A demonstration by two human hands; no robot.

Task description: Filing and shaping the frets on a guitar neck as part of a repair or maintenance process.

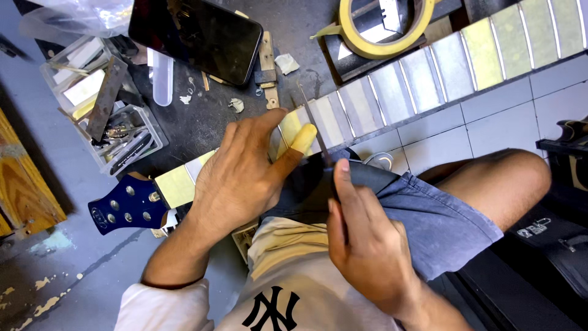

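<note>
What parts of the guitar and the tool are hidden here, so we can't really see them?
All in the head view:
- Guitar neck: the stretch under the left hand is covered; its far end runs off the top right edge.
- Thin tool: its handle is hidden inside the right hand.
- Tray: its small parts are too jumbled to tell.

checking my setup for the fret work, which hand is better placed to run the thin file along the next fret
The right hand, most likely: it already grips the thin file, whose tip lies on the guitar neck. The left hand is pressed flat on the neck, its taped thumb beside the file.
</note>
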